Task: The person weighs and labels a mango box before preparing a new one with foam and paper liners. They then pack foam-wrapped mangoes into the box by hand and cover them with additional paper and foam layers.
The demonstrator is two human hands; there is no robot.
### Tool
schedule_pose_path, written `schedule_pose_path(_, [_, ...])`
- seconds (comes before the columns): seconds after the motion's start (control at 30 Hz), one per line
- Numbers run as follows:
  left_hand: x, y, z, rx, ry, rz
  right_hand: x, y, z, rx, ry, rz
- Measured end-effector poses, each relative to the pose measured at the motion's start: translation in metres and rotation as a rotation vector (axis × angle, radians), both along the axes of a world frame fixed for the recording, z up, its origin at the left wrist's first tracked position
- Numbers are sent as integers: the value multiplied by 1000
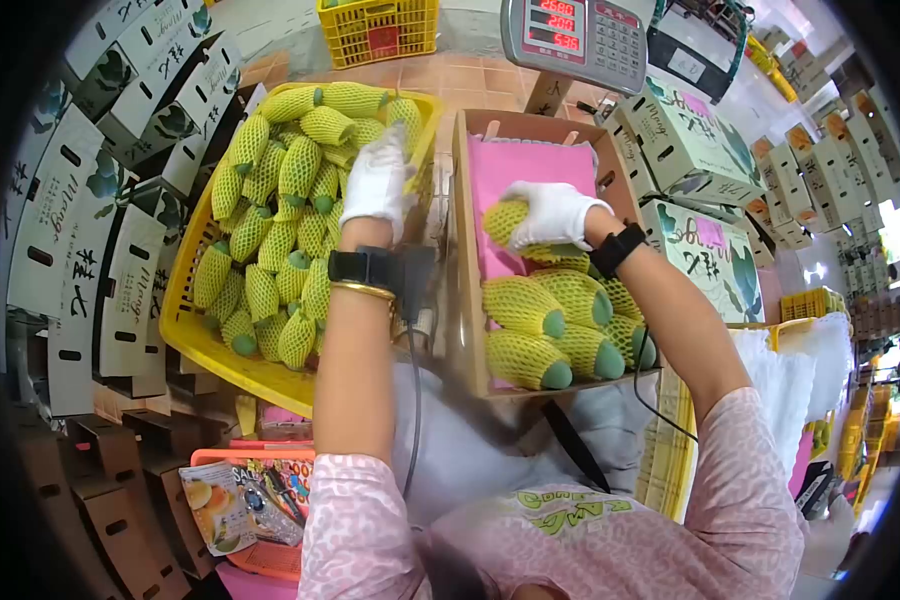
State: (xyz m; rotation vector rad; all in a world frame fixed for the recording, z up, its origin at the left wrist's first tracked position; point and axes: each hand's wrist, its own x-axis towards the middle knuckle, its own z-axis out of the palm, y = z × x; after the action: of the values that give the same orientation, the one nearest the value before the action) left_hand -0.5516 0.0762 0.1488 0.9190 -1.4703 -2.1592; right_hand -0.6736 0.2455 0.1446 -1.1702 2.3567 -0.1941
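Note:
My left hand (377, 185), in a white glove, is over the right side of a yellow crate (185, 305) full of mangoes in yellow-green foam nets (300, 170). Its fingers reach toward the crate's upper right corner and are blurred, so their grip is unclear. My right hand (552, 215), also gloved, is closed on a netted mango (504, 220) inside a cardboard box (467, 290). Pink paper (530, 165) lines this box. Several netted mangoes (522, 305) lie in rows in its near half, below my right hand.
A scale (575, 40) with a red display stands behind the box. Printed cartons (695, 150) are stacked at right, more (65, 220) at left. An orange basket (270, 560) with papers sits at lower left. Another yellow crate (378, 35) is at the back. Cables hang by my wrists.

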Motion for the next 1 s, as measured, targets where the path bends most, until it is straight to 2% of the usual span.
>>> schedule_pose_path(0.1, [6, -16, -2, -293, -56, -62, 1, -11, -19, 115, -115, 32])
schedule_pose_path(0.13, [7, -19, -4, -23, 32, 25, 2, -10, -26, 126, -66, 85])
schedule_pose_path(0.17, [6, -23, -3, -17, 7, 65, 3, -8, -31, 138, -19, 139])
schedule_pose_path(0.3, [1, -24, -1, -66, -61, 72, 1, -5, -38, 208, -27, 166])
schedule_pose_path(0.37, [-2, -20, -3, -103, -31, 10, 7, -7, -38, 223, 10, 165])
schedule_pose_path(0.5, [-11, -14, -12, -216, -130, -83, 10, -15, -42, 298, -12, 109])
schedule_pose_path(0.67, [-19, -5, -20, -255, -195, -122, 8, -1, -32, 142, 75, 80])
schedule_pose_path(0.7, [-19, 1, -20, -278, -129, -109, 5, 6, -21, 110, 49, 49])
schedule_pose_path(0.77, [-19, 9, -24, -411, -89, -135, -14, 35, -22, -296, -31, -54])
schedule_pose_path(0.83, [-21, 28, -27, -684, -1, -210, -17, 70, 15, -443, -164, -260])
schedule_pose_path(0.9, [-20, 49, -26, -1038, -39, -451, -25, 114, 29, -651, -338, -450])
schedule_pose_path(0.97, [-19, 65, -24, -1355, 128, -729, -14, 156, 40, -667, -171, -472])
schedule_pose_path(1.0, [-22, 77, -24, -1326, 69, -842, -4, 172, 39, -637, -115, -512])
